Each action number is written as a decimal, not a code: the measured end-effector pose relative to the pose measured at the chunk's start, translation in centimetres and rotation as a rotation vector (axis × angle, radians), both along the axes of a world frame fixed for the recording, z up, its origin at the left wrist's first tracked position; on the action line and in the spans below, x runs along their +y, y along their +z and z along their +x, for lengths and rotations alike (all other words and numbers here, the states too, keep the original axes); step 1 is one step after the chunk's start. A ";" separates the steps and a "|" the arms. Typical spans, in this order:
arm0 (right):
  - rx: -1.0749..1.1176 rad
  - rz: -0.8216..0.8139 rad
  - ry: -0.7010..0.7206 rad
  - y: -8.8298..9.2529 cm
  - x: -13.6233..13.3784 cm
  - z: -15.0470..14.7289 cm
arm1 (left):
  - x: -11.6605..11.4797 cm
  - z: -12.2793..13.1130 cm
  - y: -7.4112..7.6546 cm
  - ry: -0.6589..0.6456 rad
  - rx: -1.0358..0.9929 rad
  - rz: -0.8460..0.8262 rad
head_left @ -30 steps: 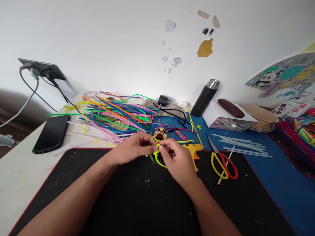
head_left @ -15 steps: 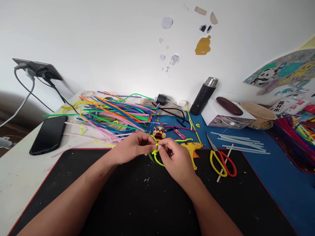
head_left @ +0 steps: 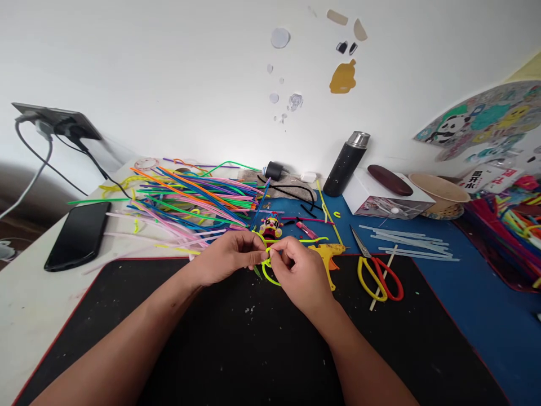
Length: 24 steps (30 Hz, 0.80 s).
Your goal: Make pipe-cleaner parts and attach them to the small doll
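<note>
**Yellow stem kept pinched, barely moved**

Little is changed over the last second. The stem [head_left: 267, 274] is kept pinched between the left hand [head_left: 224, 262] and the right hand [head_left: 302, 276], both closed on it at the fingertips. The twisting is judged to be under way, not finished. The stem is held just above the mat [head_left: 236, 349], near the figurine [head_left: 271, 225]. It is seen as fuzzy neon-yellow wire, bunched at the pinch, with a loop hanging below.

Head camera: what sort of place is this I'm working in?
Probably a home craft desk: a heap of coloured pipe cleaners, a yellow glue gun and scissors lie on it, and the left hand and right hand pinch a yellow-green pipe cleaner over a black mat.
</note>
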State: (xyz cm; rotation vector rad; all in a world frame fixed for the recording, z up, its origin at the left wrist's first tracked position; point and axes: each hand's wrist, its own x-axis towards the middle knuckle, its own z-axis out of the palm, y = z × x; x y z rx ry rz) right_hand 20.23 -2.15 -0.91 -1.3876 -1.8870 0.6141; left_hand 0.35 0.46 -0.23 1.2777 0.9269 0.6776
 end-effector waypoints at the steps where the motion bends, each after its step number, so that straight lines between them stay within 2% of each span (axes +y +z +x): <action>1: -0.002 0.003 -0.003 0.0 0.0 0.0 | 0.0 0.1 -0.2 0.009 0.000 -0.002; 7: -0.012 0.002 -0.030 0.0 0.1 0.1 | -0.2 0.6 -1.0 0.043 -0.020 0.003; 13: -0.016 0.018 -0.016 -0.1 0.1 0.1 | 0.1 0.2 -0.6 0.023 -0.027 -0.009; 18: -0.032 0.016 0.000 0.1 0.0 0.1 | 0.1 0.1 -0.5 0.047 -0.053 -0.060; 24: -0.031 0.002 -0.002 0.1 0.0 0.2 | 0.0 0.5 -1.2 0.110 -0.120 -0.136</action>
